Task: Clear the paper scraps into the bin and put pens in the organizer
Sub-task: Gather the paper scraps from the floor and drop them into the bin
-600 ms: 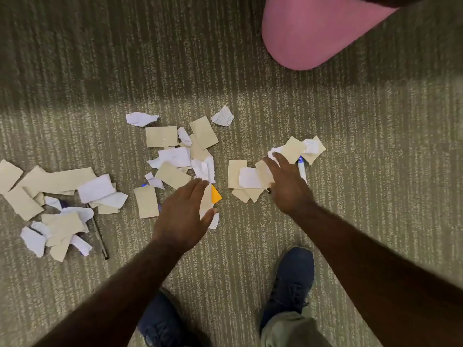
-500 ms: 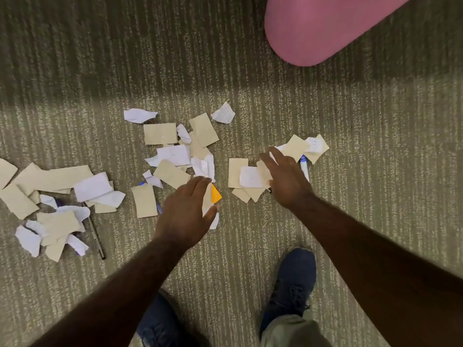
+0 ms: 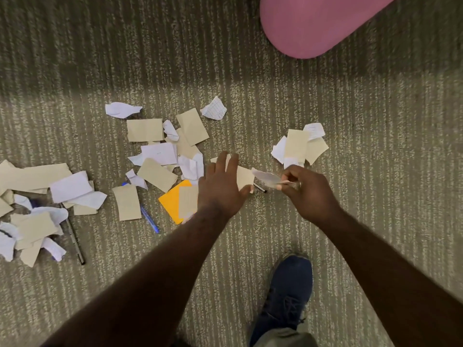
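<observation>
Striped grey-green carpet (image 3: pixel 375 196) carries everything here, and it is bare along the whole far stretch, which lies in shadow, and over the wide right side beyond the last papers; the near strip in front of the dark blue shoe (image 3: pixel 288 294) is bare too. A rounded pink object (image 3: pixel 313 23) juts in from the far right corner of the view, well apart from the scraps. The paper scraps lie in three loose groups: a left pile (image 3: pixel 37 196) reaching the left edge of the view, a middle scatter (image 3: pixel 160 151) of tan and white pieces, and a small right cluster (image 3: pixel 298 146) of about five pieces. One orange sheet (image 3: pixel 171 200) lies at the near side of the middle scatter, partly under a tan piece. Three pens show clearly: a dark pen (image 3: pixel 74 241) poking out near the left pile, a blue pen (image 3: pixel 149 219) lying just beside a tan scrap, and a short black pen end (image 3: pixel 260 188) showing between the two hands; whether more lie under the paper cannot be told. The left hand (image 3: pixel 220 189) is spread flat, fingers extended, pressing on a tan scrap (image 3: pixel 244 179) on the carpet. The right hand (image 3: pixel 310 191) is closed in a pinch around a white scrap (image 3: pixel 265 176) and a thin clear stick-like thing, blurred, lifted just above the carpet. Both forearms are bare.
</observation>
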Motion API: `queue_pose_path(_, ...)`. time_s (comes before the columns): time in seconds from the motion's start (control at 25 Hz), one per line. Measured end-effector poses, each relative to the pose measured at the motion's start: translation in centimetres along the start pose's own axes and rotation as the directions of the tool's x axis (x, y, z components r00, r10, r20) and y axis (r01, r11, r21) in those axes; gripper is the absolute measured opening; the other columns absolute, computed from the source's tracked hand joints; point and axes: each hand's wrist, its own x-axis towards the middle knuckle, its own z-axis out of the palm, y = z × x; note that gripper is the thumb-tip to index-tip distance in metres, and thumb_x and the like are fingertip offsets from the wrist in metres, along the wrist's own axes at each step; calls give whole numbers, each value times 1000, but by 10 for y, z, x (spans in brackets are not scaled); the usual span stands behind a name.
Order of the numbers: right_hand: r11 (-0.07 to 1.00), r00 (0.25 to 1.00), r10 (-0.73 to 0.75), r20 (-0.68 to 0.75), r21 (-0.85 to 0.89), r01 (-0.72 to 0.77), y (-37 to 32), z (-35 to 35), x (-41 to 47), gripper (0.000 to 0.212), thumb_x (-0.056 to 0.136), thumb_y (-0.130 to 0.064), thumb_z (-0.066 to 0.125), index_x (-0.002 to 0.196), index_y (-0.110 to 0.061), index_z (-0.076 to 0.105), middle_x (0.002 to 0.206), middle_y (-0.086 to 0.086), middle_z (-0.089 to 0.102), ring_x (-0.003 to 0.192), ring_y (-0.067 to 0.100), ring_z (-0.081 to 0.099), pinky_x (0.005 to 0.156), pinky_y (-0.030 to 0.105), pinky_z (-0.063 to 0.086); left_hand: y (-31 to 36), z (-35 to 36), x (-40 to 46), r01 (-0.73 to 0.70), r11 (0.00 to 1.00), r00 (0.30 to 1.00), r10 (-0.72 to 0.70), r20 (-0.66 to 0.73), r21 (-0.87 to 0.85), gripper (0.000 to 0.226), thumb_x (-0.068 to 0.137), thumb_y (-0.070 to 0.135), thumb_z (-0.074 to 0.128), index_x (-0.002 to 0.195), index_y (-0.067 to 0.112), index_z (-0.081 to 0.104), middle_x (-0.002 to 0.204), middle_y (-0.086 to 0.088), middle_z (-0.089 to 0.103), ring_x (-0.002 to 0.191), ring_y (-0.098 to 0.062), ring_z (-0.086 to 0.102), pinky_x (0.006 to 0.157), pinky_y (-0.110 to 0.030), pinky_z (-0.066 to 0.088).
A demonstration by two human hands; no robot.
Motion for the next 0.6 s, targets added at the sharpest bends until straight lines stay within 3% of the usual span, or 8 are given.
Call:
queue_pose_path(0.08,996,1000,29,4,79,-29,6,1,-15,9,80,-17,70,83,-14,62,76,-1,63,70,17,57,63,26,41,3,6,4,48,999,999,-48,-25,17,79,74,44,69,138,26,27,151,-2,22,127,-31,31,87,-48,46)
queue_pose_path(0.24,995,998,59,0,82,-59,16,13,-26,19,76,-15,75,92,-8,66,95,6,64,84,20,59,73,29,46,-6,7,4,-14,994,1000,15,-11,107,74,68,32,76,130,26,37,135,-12,33,119,-33,36,78,-46,48)
queue_pose_path(0.4,974,965,176,-196,177,-142,21,20,-11,23,73,-13,77,93,-5,68,122,9,52,100,14,52,76,19,42,-20,-1,3,-120,978,993,120,6,168,61,63,27,80,116,18,51,122,-13,42,108,-33,40,71,-45,46)
queue_pose_path(0.48,965,922,236,-308,188,-184,24,19,4,23,72,-12,78,90,-3,68,132,12,43,110,18,48,84,22,42,-27,-5,2,-181,971,984,179,26,156,61,61,24,81,115,17,54,118,-13,46,104,-33,43,68,-45,46)
queue_pose_path(0.56,941,889,306,-341,247,-229,27,16,23,24,71,-12,78,90,-2,68,141,14,34,124,26,43,95,31,45,-34,-8,2,-235,963,972,233,30,134,58,63,24,81,116,18,57,109,-12,50,98,-34,49,67,-43,46)
queue_pose_path(0.6,939,881,319,-350,240,-244,29,14,33,24,71,-13,78,90,-3,68,144,14,31,127,27,41,96,29,43,-36,-10,2,-249,964,968,248,24,94,52,65,25,79,114,19,59,101,-10,52,94,-34,51,67,-43,45)
